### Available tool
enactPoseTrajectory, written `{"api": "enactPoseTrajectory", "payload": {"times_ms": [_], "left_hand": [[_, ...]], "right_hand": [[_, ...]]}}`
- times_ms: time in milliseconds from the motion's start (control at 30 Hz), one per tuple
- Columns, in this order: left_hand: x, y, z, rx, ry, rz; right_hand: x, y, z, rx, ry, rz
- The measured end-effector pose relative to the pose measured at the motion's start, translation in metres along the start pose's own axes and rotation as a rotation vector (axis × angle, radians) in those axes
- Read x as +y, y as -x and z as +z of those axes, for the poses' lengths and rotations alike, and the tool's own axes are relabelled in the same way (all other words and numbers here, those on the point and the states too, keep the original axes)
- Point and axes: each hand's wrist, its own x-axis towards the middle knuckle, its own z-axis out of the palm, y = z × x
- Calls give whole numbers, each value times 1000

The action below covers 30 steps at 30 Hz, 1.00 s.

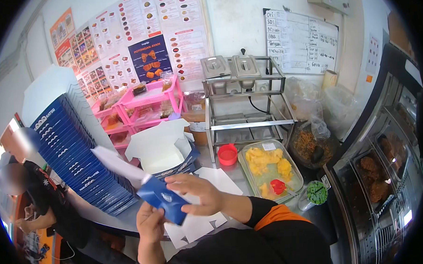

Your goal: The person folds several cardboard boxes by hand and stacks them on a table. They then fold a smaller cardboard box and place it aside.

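Both hands are on a blue-and-white cardboard takeaway box blank [163, 196], its blue printed panel bent up and a white part slanting up to the left, blurred. My left hand [151, 224] pinches the lower left edge of the blue panel. From the right, my right hand [200, 193] grips the panel's right side between fingers and thumb. White card with cut slots [197, 228] spreads below the hands over the counter. Just behind stands a folded takeaway box [161, 157], lid up, white inside and blue outside.
A tall stack of blue boxes [80, 152] leans at left, near another person [59, 204]. Right of my hands are a tray of yellow food [296, 185], a red cup [227, 155], a green-topped container [316, 192] and a glass display case [379, 181]. A metal rack [249, 125] stands behind.
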Motion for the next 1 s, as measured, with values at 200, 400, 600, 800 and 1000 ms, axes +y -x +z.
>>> {"api": "enactPoseTrajectory", "payload": {"times_ms": [200, 400, 600, 800, 1000], "left_hand": [[0, 33, -20, -302, 20, -440], [-5, 38, -17, -324, 316, -502], [-23, 39, -42, -482, 386, -550], [-5, 38, -73, -475, 127, -305], [55, 43, -30, -81, 122, 304]], "right_hand": [[-15, -25, -11, -402, 355, 41], [-24, -45, -7, -522, 451, -17], [-26, -52, -1, -1020, -133, -148], [-22, -52, -23, -808, 279, 30], [33, -11, -45, -56, -120, 262]]}}
